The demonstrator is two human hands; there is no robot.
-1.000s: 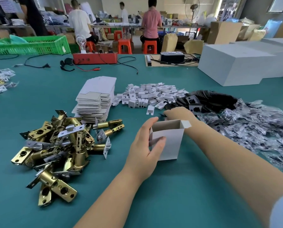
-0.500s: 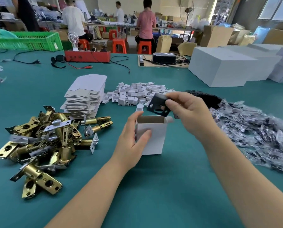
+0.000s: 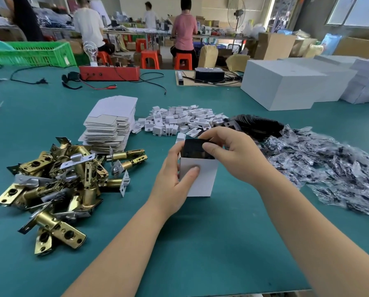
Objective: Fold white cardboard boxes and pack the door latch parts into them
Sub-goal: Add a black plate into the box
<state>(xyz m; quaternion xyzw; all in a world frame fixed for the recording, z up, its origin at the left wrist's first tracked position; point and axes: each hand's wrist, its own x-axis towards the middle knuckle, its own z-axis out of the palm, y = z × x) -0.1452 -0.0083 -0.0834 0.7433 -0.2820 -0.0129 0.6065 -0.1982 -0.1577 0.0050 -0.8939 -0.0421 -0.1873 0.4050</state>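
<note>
White cardboard box point(image 3: 198, 179) is standing upright on the tabletop point(image 3: 200, 243), gripped by the left hand point(image 3: 175, 179), while the right hand point(image 3: 232, 155), having fetched a black plate point(image 3: 195, 150) moments ago, is pinching it into the box's open top, advancing packing.

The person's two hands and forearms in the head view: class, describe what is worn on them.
Nothing is worn: the left hand and right hand are bare, with no gloves, rings or watch visible. Both forearms are bare, with no sleeve in view.

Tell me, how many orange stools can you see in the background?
3, though more may be hidden. One stool sits under the person in white at left, one empty stool stands in the middle, and one stool is under the person in pink.
</note>
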